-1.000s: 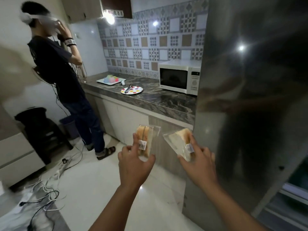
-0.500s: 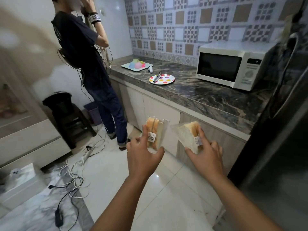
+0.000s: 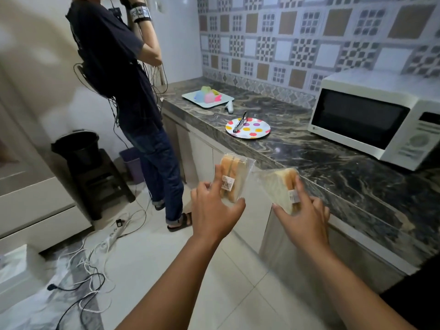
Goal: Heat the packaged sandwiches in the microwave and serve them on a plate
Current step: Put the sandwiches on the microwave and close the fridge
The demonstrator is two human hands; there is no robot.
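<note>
My left hand (image 3: 214,210) grips one packaged sandwich (image 3: 234,173) in clear wrap with a barcode label, held upright in front of the counter edge. My right hand (image 3: 303,216) holds a second packaged sandwich (image 3: 278,186), tilted, just below the counter's front edge. A white microwave (image 3: 371,117) with its door closed stands on the dark marble counter (image 3: 333,167) at the right. A plate with coloured dots (image 3: 254,128) lies on the counter to the left of the microwave, with metal tongs (image 3: 240,121) resting on it.
Another person (image 3: 128,96) in a dark shirt and jeans stands at the counter's far left end. A white tray with colourful items (image 3: 209,98) sits at the back. Cables and a power strip (image 3: 112,236) lie on the floor; a black stool with a bucket (image 3: 90,167) stands left.
The view has swung away from the dark fridge door toward the counter and come closer to it. Both hands keep holding the sandwiches, now nearer the counter edge.
</note>
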